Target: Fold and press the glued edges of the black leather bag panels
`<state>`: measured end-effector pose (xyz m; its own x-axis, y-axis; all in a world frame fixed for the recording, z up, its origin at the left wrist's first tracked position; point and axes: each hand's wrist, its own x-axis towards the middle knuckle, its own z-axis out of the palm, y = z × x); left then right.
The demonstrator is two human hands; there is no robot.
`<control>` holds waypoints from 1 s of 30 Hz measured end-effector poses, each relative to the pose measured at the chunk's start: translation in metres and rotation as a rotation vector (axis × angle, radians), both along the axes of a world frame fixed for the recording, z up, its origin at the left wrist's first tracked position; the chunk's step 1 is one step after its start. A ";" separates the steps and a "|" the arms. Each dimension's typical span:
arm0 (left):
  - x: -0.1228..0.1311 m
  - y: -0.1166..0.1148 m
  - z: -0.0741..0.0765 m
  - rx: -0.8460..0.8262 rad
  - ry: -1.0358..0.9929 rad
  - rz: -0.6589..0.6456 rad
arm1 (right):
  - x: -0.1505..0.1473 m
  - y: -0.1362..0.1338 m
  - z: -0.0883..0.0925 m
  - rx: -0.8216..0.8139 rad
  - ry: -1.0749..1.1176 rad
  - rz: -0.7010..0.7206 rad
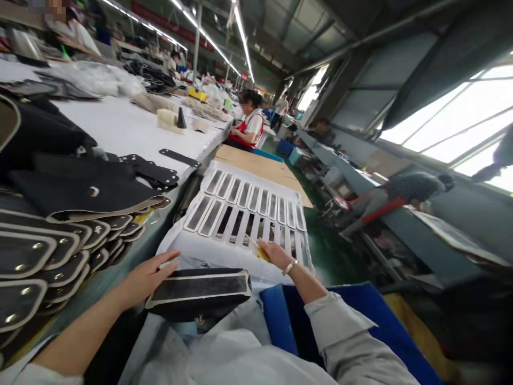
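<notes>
Yellow-handled, the tool (263, 253) is clamped in the right hand (278, 255). Beside the black bag (200, 291), the left hand (147, 276) is spread.

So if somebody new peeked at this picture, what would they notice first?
Probably the white sheet in the middle, with rows of pale-edged dark strips and the right hand holding a yellow-handled tool near them. Then maybe the black piece at the lower middle, beside the left hand, and the pile of dark rounded flaps with shiny studs at the lower left.
</notes>
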<state>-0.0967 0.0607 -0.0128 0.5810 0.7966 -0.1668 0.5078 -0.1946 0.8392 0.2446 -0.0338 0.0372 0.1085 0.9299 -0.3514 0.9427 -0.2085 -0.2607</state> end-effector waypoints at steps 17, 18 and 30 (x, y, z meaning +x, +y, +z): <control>0.190 -0.002 -0.034 -1.254 -0.103 -0.707 | -0.015 -0.041 -0.050 0.001 -0.254 -0.109; 0.191 -0.002 -0.037 -1.294 -0.092 -0.696 | -0.015 -0.041 -0.051 0.018 -0.263 -0.079; 0.179 -0.006 -0.029 -0.909 -0.068 -0.547 | -0.013 -0.042 -0.051 0.055 -0.238 0.062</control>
